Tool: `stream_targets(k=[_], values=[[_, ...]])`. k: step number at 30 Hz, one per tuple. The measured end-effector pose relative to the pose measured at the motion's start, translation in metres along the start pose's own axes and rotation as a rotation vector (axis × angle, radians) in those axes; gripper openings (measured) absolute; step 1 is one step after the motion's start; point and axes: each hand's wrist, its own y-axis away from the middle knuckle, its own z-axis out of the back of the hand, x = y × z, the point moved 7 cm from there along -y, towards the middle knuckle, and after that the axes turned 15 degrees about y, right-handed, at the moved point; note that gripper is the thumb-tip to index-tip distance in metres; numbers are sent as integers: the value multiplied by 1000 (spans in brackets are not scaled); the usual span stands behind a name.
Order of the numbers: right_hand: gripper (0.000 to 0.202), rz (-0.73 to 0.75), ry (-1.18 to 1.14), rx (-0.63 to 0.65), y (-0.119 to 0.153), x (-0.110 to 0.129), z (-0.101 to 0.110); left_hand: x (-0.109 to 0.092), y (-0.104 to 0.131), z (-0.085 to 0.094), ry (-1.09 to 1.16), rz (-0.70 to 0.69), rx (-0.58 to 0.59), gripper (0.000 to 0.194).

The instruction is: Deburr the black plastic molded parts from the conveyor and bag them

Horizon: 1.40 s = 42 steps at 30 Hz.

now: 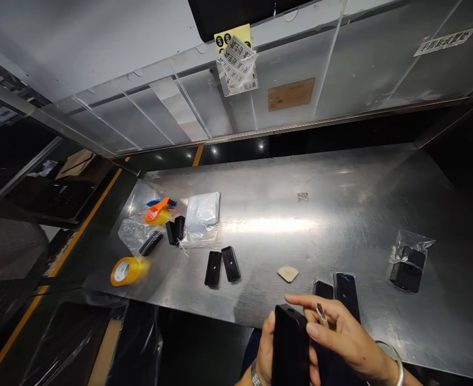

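Note:
Near the bottom centre, a long black case (289,346) is gripped upright by my left hand (265,348), whose fingers wrap round its sides. My right hand (343,332) is beside the case's top right edge, its index finger stretched out over the top and its thumb near the side. A small metal-tipped tool (322,315) is held between the fingers of my right hand. Just beyond that hand, black pieces (347,292) lie on the metal table (260,203). A beige wedge-shaped piece (288,274) rests left of them.
Two black trays (213,268) lie left of centre. Further left are a stack of clear bags (202,214), an orange tool (156,209) and a yellow tape roll (127,271). A bagged black part (409,268) is at the right. A clear panel (288,91) stands behind the table.

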Motion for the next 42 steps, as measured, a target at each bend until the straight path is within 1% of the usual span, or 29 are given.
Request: stream_targets(k=[2,5,7,9,11,12,13,14,15,17,18,19,20,22,24,26,28,30,32,33,35,36,42], values=[[51,-15,9,-12,-3,-3,2,1,-1,3,7,-1,12,100],[64,-74,-70,69,-8,-10,-3,5,-2,14,34,41,-1,104],[67,-78,-128,116,-10,-12,-7,9,-3,20,53,94,-8,104],[62,-55,-156,128,-12,-12,-9,10,-4,19,33,139,1,101],[57,-27,-171,135,-13,-12,-11,7,-5,11,-38,148,-15,98],[57,-20,-187,149,-12,-12,-12,2,-5,6,-80,114,-49,96],[57,-19,-203,165,-11,-13,-14,-6,-5,0,-127,50,-94,92],[58,-20,-215,170,-10,-14,-15,-15,-4,-6,-180,-43,-140,87],[58,-24,-217,161,-10,-15,-14,-28,-1,-14,-242,-165,-181,80],[56,-26,-181,108,-8,-17,-11,-46,5,-33,-394,-344,-179,70],[55,-21,-154,79,-8,-17,-9,-52,8,-42,-468,-391,-148,68],[54,-13,-135,64,-8,-17,-7,-55,10,-50,-530,-407,-108,68],[53,-5,-127,56,-8,-17,-7,-57,12,-55,-572,-411,-69,68],[51,5,-130,32,-9,-15,-6,-59,15,-61,-607,-409,-9,69],[51,-1,-144,1,-11,-14,-5,-60,17,-61,-595,-405,21,68],[50,-21,-159,7,-12,-13,-7,-58,17,-59,-543,-396,43,60],[46,-33,-112,-17,-13,-11,-5,-55,16,-55,-461,-378,59,52],[38,-25,5,-116,-12,-8,2,-50,13,-53,-388,-336,69,50],[33,-14,96,-222,-11,-4,9,-43,12,-52,-348,-278,62,59],[33,-17,106,-250,-10,-3,11,-41,11,-51,-338,-253,55,66],[33,-26,86,-257,-9,-3,10,-39,11,-51,-338,-227,34,77],[33,-28,72,-258,-9,-3,9,-39,12,-51,-346,-228,29,79],[33,-37,46,-211,-4,-6,5,-41,15,-52,-392,-238,63,73]])
